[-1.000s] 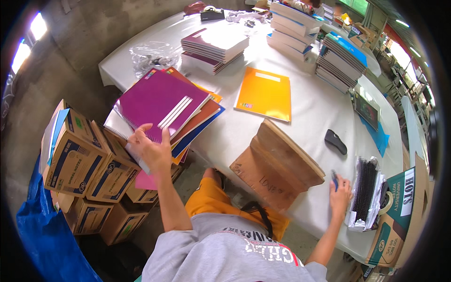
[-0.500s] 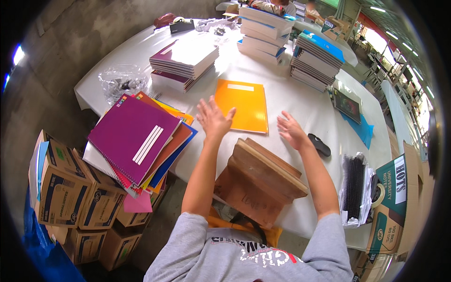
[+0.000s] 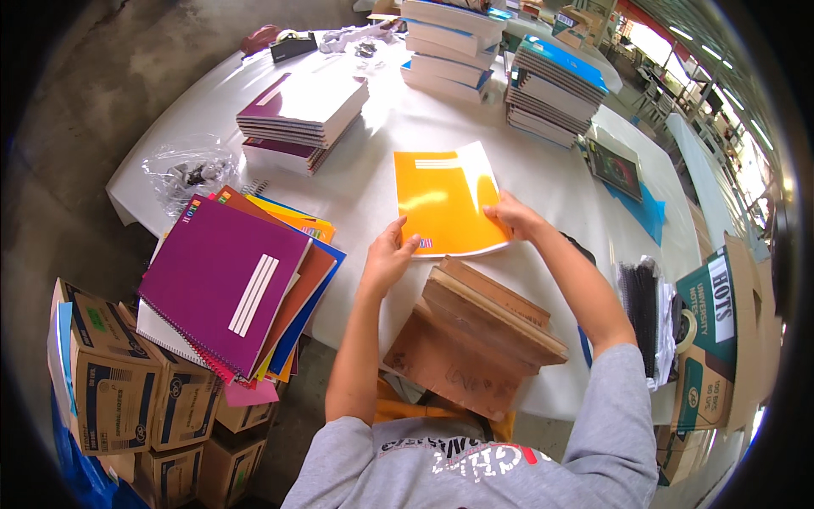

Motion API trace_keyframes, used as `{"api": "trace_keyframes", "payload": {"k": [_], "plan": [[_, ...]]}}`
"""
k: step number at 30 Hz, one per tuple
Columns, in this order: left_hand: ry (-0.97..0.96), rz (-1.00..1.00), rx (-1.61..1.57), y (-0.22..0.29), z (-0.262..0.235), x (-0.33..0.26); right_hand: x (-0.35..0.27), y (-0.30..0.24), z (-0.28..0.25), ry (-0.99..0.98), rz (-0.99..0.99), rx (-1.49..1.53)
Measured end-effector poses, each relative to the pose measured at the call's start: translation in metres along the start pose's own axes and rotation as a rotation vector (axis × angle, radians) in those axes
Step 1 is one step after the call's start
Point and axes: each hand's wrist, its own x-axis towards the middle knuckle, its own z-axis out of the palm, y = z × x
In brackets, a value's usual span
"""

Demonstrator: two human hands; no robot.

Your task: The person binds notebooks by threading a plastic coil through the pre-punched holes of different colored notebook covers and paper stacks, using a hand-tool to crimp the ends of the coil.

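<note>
A yellow-orange notebook [image 3: 441,199] with a glossy cover and white label lines lies in front of me, its right side slightly lifted and catching the light. My right hand [image 3: 519,218] grips its right edge, thumb on the cover. At the lower left corner, my left hand [image 3: 390,259] is closed on the edge, thumb over the front; its fingertips are partly hidden. Between my forearms, close to my body, stands a worn brown wooden block-like stand [image 3: 483,318] with a sloping board.
Fanned notebooks, a purple one [image 3: 229,284] on top, overhang the table at left above cardboard boxes [image 3: 114,373]. Farther back are purple notebooks [image 3: 301,114], white book stacks [image 3: 449,47] and blue-topped spiral notebooks [image 3: 555,89]. Black binding coils [image 3: 638,314] lie right, beside a green carton [image 3: 708,339].
Both hands have come in from beside the yellow notebook and taken its edges. The notebook's right side has risen a little. The whole view has shifted slightly.
</note>
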Motion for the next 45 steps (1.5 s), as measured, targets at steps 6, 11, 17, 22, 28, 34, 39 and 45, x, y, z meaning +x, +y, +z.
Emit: {"api": "trace_keyframes", "payload": {"k": [6, 11, 17, 22, 28, 34, 39, 45], "plan": [[-0.161, 0.533, -0.027, 0.024, 0.016, -0.081, -0.040, -0.087, -0.061, 0.428, -0.578, -0.643], [0.023, 0.328, -0.139, 0.022, 0.069, -0.096, -0.158, -0.174, -0.081, 0.588, -0.646, -0.627], [-0.111, 0.357, -0.177, 0.023, 0.059, -0.094, -0.304, -0.184, -0.092, 0.264, -0.778, -0.574], [0.035, 0.682, -0.537, 0.076, -0.011, -0.138, -0.361, -0.146, -0.051, -0.001, -0.689, -1.031], [-0.232, 0.583, -0.303, 0.044, 0.007, -0.138, -0.357, -0.075, -0.002, 0.152, -0.641, -1.182], [-0.240, 0.357, -0.378, 0.050, 0.036, -0.136, -0.370, 0.049, 0.016, 0.538, -0.258, 0.188], [-0.189, 0.689, -0.276, 0.047, 0.036, -0.131, -0.357, 0.068, 0.065, 0.832, -0.489, 0.185], [-0.149, 0.319, -0.228, 0.029, 0.036, -0.135, -0.352, 0.088, 0.053, 0.724, -0.375, -0.433]]}}
